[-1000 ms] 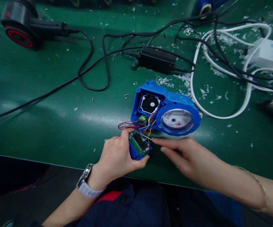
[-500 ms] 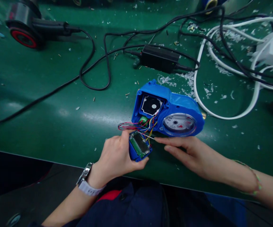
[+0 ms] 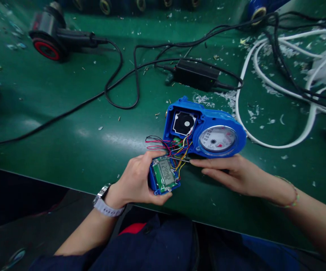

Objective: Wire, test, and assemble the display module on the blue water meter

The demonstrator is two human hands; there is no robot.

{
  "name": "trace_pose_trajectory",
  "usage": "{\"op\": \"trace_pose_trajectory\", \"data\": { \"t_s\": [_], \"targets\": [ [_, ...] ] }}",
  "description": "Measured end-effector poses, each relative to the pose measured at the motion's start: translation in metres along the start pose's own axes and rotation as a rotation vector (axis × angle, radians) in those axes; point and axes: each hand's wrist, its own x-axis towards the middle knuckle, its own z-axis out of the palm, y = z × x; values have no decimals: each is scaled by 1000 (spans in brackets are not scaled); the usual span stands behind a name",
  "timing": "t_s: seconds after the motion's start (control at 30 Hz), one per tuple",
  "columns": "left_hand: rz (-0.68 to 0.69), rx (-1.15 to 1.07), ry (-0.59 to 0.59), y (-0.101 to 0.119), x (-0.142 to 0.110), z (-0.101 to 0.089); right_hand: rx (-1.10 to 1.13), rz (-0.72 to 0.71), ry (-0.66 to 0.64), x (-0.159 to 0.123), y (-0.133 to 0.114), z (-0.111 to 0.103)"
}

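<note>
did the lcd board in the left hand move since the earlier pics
Yes: the display board in the left hand has turned its screen up toward the camera and sits further left of the blue water meter housing.

Even light from above falls on the green counter, leaving a pale streak of glare across its glossy surface near the middle. The water meter's dial glass holds a soft reflection. The floor beyond the front edge sinks into deep shadow, and the wide lens bows lines toward the corners.
</note>
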Motion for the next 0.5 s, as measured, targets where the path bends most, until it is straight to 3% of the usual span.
{"op": "trace_pose_trajectory", "data": {
  "t_s": [0.3,0.4,0.5],
  "targets": [
    [80,-116,-5,-8,6,1,-47,20,-62,-2,-2,-15],
    [76,-55,2,-5,6,3,-221,-3,-48,-8,-15,-13],
    [67,-11,-12,-2,6,5,-568,-38,28,-15,-35,-7]
  ]
}}
